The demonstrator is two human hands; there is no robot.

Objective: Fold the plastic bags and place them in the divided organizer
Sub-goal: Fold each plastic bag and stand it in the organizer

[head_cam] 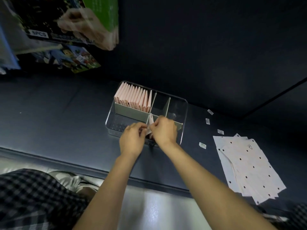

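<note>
Hands, left [132, 138] and right [163, 130], both pinch one folded bag [150, 124] over the organizer's [185, 113] near side, so next it likely needs sliding down into that slot.

Both hands, left hand [132, 140] and right hand [163, 131], pinch a folded bag [150, 124] over the organizer [184, 113]; flat bags [245, 166] lie at four o'clock.

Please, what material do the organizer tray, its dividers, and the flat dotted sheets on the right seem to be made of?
The clear divided organizer tray looks like glossy transparent plastic: the dark table shows through its walls. Its grey divider panels look opaque and matte, probably plastic. The flat white sheets with black dots look like thin plastic bags, slightly translucent where they overlap, though paper cannot be excluded.
</note>
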